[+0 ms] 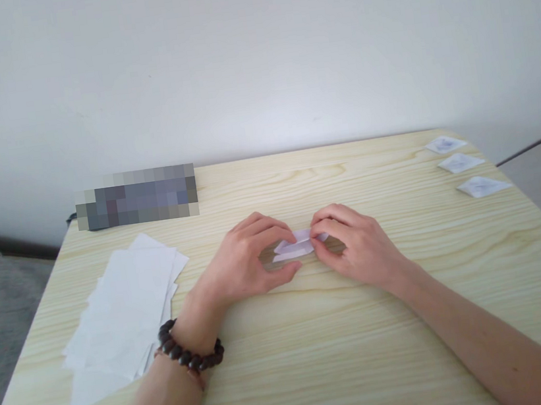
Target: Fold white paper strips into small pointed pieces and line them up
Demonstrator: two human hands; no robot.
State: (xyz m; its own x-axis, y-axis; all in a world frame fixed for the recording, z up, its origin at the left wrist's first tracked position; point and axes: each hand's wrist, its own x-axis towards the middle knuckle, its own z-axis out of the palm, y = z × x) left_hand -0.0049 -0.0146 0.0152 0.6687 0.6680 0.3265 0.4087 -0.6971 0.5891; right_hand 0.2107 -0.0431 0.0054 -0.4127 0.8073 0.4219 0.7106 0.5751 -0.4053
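Between my hands, over the middle of the table, is a small folded white paper, narrow and pointed, with layered creases. My right hand pinches its right end between thumb and fingertips. Around its left end curves my left hand, the thumb apart from the fingers. The left fingertips reach the paper's far edge, though whether they press on it I cannot tell. Part of the paper is hidden behind the right fingers. A dark bead bracelet circles my left wrist.
A loose stack of white paper sheets lies on the left of the wooden table. Three folded paper pieces are lined up at the right edge. A dark, pixelated item lies at the back left. Behind stands a white wall.
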